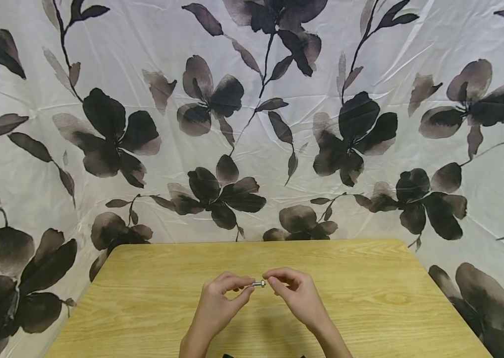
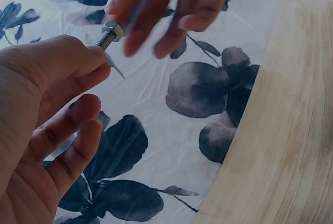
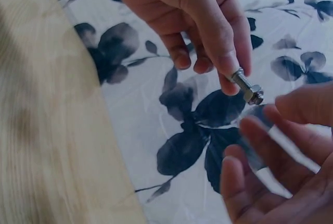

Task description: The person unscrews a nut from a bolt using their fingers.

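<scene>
My left hand (image 1: 218,303) pinches a small metal bolt (image 1: 257,284) between thumb and index finger, its threaded shank pointing toward the right hand. A hex nut (image 3: 253,95) sits on the bolt close to its free end, with a little thread showing beyond it. The end held by the left hand is hidden under the fingertips. Beside the nut, my right hand (image 1: 298,296) has its thumb and fingers loosely bent and spread apart. In the right wrist view, a small gap shows between its fingertips (image 3: 272,110) and the nut.
Both hands are above a light wood-grain table (image 1: 390,298). Behind the table's far edge hangs a white cloth (image 1: 279,164) with dark flower prints, which also runs along both sides.
</scene>
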`<act>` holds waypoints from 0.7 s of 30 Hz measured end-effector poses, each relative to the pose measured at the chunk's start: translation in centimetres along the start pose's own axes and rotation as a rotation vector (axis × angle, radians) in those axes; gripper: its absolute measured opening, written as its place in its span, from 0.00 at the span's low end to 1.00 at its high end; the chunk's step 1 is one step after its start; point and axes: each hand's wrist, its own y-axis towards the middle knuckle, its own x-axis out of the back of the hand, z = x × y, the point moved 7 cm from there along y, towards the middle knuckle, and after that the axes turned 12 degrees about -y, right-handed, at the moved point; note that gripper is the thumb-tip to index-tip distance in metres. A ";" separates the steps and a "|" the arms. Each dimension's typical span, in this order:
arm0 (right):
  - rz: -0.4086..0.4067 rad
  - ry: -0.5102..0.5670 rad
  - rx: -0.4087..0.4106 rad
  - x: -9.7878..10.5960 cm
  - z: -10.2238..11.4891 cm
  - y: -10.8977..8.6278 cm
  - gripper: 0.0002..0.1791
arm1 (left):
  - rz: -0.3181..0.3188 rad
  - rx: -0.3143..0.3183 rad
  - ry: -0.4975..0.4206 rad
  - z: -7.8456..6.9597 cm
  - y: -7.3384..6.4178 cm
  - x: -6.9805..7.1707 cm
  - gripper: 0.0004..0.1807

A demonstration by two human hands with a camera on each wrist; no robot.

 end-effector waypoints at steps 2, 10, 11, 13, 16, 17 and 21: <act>0.005 -0.024 -0.042 0.0 -0.3 0.0 0.14 | 0.004 -0.015 -0.019 -0.1 0.0 0.0 0.10; 0.080 -0.032 -0.048 -0.5 -0.3 -0.1 0.15 | 0.000 -0.040 -0.039 -0.2 0.0 -0.1 0.12; 0.080 -0.031 -0.045 -0.5 -0.3 -0.2 0.14 | 0.003 -0.033 -0.037 -0.2 0.0 -0.1 0.12; 0.073 -0.031 -0.036 -0.4 -0.2 -0.1 0.13 | 0.009 -0.016 -0.031 -0.1 0.0 -0.2 0.11; 0.064 -0.033 -0.005 -0.2 0.0 -0.1 0.11 | 0.017 0.014 -0.021 0.0 0.1 -0.2 0.10; 0.062 -0.034 0.005 -0.2 0.0 0.0 0.11 | 0.019 0.025 -0.019 0.1 0.1 -0.3 0.10; 0.057 -0.024 0.053 0.1 0.2 -0.1 0.09 | 0.025 0.060 -0.025 0.4 0.1 -0.5 0.09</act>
